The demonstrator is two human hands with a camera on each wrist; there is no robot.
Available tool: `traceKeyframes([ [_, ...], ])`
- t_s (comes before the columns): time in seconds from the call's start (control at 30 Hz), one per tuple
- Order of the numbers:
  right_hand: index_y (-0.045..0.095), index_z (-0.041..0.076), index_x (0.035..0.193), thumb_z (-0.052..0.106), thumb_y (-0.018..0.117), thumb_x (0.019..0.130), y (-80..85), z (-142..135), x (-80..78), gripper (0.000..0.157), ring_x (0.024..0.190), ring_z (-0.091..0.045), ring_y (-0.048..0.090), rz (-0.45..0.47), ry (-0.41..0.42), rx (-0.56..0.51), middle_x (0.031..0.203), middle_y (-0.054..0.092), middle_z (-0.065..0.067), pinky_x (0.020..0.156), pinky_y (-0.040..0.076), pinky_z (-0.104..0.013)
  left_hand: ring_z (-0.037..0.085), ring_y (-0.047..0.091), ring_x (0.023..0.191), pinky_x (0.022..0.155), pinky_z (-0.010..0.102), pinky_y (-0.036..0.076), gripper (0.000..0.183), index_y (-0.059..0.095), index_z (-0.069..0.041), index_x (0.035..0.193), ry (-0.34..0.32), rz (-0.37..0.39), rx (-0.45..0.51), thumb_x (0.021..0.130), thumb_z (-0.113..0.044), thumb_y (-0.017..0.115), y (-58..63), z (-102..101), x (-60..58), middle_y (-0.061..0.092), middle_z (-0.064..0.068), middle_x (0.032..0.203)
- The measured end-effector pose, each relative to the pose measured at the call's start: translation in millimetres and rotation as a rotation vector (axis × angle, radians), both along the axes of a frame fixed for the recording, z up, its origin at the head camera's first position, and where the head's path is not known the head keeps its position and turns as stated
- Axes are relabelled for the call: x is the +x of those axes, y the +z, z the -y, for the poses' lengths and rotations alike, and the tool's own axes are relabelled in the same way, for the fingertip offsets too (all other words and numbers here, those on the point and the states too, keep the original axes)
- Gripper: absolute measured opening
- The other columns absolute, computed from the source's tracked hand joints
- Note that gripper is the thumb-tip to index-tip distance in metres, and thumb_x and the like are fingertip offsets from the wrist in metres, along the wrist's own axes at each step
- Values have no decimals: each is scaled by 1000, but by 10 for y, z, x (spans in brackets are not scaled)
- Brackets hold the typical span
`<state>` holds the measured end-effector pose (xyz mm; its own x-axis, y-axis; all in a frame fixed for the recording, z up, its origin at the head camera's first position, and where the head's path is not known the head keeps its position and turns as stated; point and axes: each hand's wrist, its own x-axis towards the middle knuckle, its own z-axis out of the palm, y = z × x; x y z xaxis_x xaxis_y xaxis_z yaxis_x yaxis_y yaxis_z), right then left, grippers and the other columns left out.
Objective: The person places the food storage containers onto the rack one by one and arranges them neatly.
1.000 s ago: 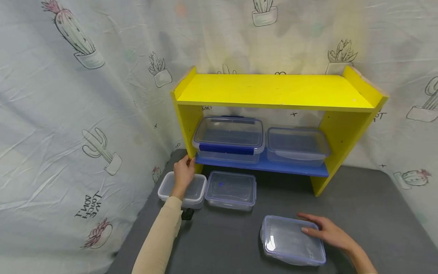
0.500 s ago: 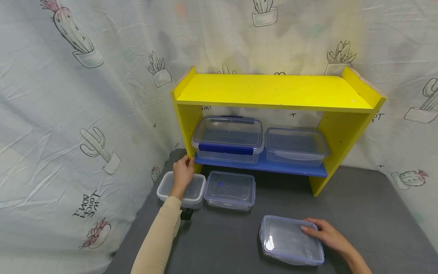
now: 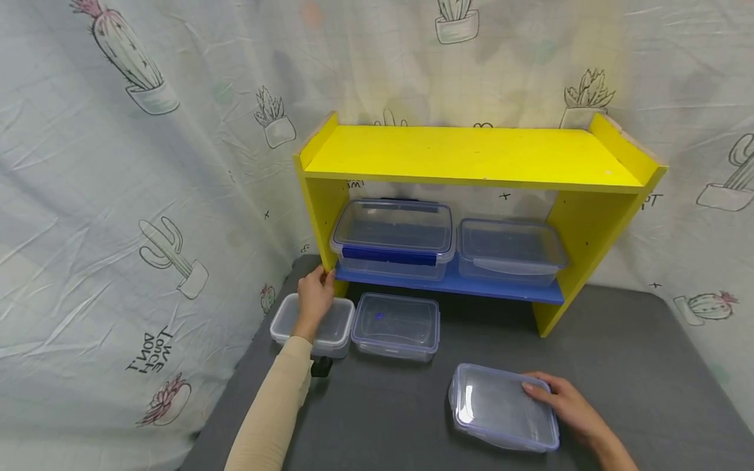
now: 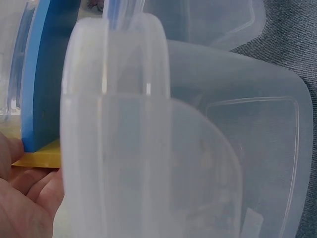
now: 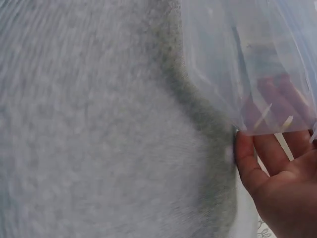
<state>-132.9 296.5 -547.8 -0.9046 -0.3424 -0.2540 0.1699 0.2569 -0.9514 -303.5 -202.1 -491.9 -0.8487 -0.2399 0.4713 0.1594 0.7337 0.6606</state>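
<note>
My left hand (image 3: 315, 302) grips the lower front edge of the left side panel of a yellow shelf (image 3: 465, 154); in the left wrist view its fingers (image 4: 42, 188) curl around the yellow wood. Below that hand sits a clear food container with a whitish lid (image 3: 283, 320). At the front right, my right hand (image 3: 571, 407) holds a clear food container with a pale blue rim (image 3: 495, 405) by its right end, thumb on the lid. Seen from the right wrist, several fingers (image 5: 270, 153) lie under and against that container, which tilts slightly off the dark table.
Another pale-blue-rimmed container (image 3: 396, 324) stands beside the whitish-lidded one. On the shelf's blue board (image 3: 453, 281) are a large container with dark blue clips (image 3: 391, 229) and a smaller clear container (image 3: 512, 248). A patterned cloth (image 3: 224, 163) hangs behind and at the left.
My right hand has closed from a loose touch to a grip on the container, whose near side has risen slightly. My left hand has stayed on the shelf panel.
</note>
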Motion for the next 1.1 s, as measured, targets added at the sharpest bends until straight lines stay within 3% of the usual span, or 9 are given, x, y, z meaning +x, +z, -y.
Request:
traceKeyframes([
  [0.23, 58, -4, 122, 21, 55, 99, 67, 37, 23, 33, 77, -10, 64, -36, -110, 44, 95, 64, 14, 65, 55, -35, 26, 55, 59, 55, 33, 40, 20, 67, -3, 87, 5, 10, 4, 94, -21, 63, 12, 0, 3, 68, 12, 71],
  [0.4, 62, 0, 113, 19, 50, 102, 51, 11, 17, 26, 76, -7, 61, -33, -89, 13, 90, 63, 13, 66, 53, -30, 25, 54, 58, 54, 31, 39, 20, 67, -4, 86, 8, 15, -2, 94, -21, 63, -5, 2, 0, 67, 12, 70],
  [0.57, 64, 25, 109, 22, 38, 106, 45, -108, -6, 26, 80, -5, 61, 60, 65, -119, 95, 63, 15, 68, 55, -30, 25, 54, 59, 54, 32, 40, 20, 66, -4, 86, 6, 29, 2, 95, -21, 62, -3, -2, 5, 67, 12, 71],
  [0.67, 62, 30, 114, 20, 34, 107, 46, -166, -20, 31, 87, -7, 64, 118, 168, -210, 102, 65, 15, 73, 57, -36, 26, 55, 60, 55, 32, 41, 20, 67, -4, 87, 7, 38, 7, 95, -21, 62, 6, -4, 5, 67, 13, 72],
  [0.8, 54, 27, 133, 15, 30, 107, 59, -214, -18, 38, 104, -8, 63, 175, 266, -315, 120, 63, 15, 84, 54, -40, 26, 56, 60, 56, 33, 42, 19, 68, -3, 89, 3, 35, 7, 95, -21, 62, 18, -8, 1, 69, 13, 74],
  [0.9, 36, 21, 149, 12, 27, 106, 69, -237, -9, 45, 115, -10, 59, 224, 325, -378, 133, 57, 19, 91, 51, -42, 26, 57, 60, 56, 33, 43, 19, 69, -4, 90, 0, 32, 4, 95, -21, 62, 18, -9, -1, 70, 13, 74],
  [1.0, 20, 14, 154, 9, 26, 105, 72, -249, -12, 50, 119, -13, 56, 262, 380, -419, 140, 50, 23, 93, 50, -44, 26, 57, 60, 56, 33, 42, 18, 69, -4, 90, 0, 25, 5, 94, -20, 63, 16, -9, -2, 69, 12, 73],
  [1.1, 17, 11, 154, 4, 26, 103, 64, -253, -21, 52, 119, -12, 54, 282, 425, -443, 144, 46, 24, 94, 50, -42, 26, 56, 59, 55, 33, 42, 18, 69, -4, 89, 2, 16, 5, 94, -20, 63, 13, -6, -3, 69, 12, 71],
])
